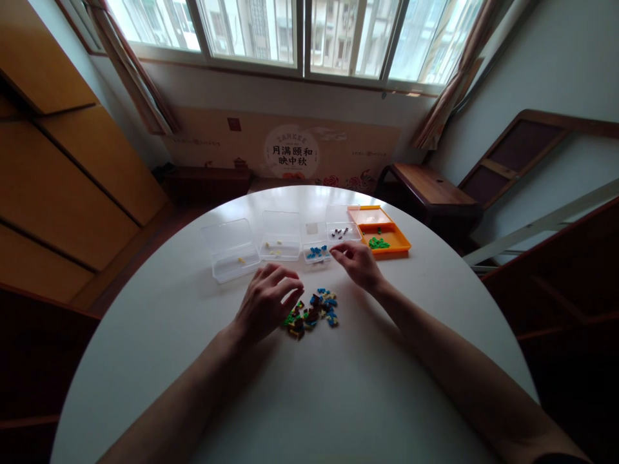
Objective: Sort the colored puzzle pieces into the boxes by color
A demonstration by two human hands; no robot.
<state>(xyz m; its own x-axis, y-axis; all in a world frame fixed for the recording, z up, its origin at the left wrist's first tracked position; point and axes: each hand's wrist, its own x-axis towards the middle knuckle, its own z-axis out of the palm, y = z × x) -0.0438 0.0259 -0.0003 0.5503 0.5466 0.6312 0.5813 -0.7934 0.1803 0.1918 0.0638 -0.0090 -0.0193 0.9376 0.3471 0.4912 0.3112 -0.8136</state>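
Smooth, glossy white round desk [309,412] across ctr. and lower frame; windows [300,32] w/ metal frames along the top edge, folded fabric curtains [130,71] either side, and flat wood-toned cabinet [72,148] at upper left. Approx. mid-frame: loose heap of small, hard-edged bricks [316,312], prob. plastic, in green, brown, blue and pale yellow.

Behind the heap, a row of open, hinged rectangular boxes. L to R in frame: long clear box [227,270] w/ one or more yellow bits; second clear box [291,251] w/ a few pale-yellow bits; small clear box [316,261] w/ blue pieces [318,251]; clear box w/ dark pieces [340,232], set slightly farther back; opaque orange box [397,241] w/ green pieces [378,243].

Left hand [264,303], ctr.-left, over the heap's left edge: fingers loosely curled, thumb tip near index; contact or grip can't be told. Right hand [360,264], right of ctr.: fingertips close together at small clear box's right end; can't tell if clamped on a piece.
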